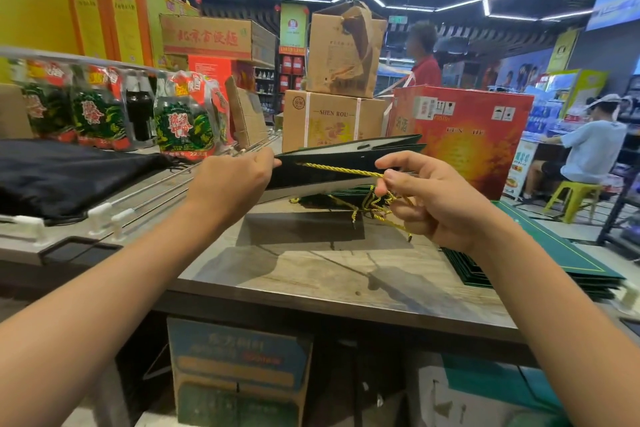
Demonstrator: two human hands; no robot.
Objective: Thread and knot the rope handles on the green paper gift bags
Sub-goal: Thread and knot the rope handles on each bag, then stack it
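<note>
Yellow rope (pixel 341 170) pinched by right hand (pixel 440 198); left hand (pixel 235 180) grips bag (pixel 332 163).

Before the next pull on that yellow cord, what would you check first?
1. Left hand grips the green paper bag at its edge: ok.
2. Right hand pinches the yellow rope: ok.
3. Rope runs taut from bag to fingers: ok.
4. Rope passed through the bag's hole: cannot tell.
5. Spare ropes below lie tangled: not ok.
6. Flat bag stack within reach: ok.
</note>
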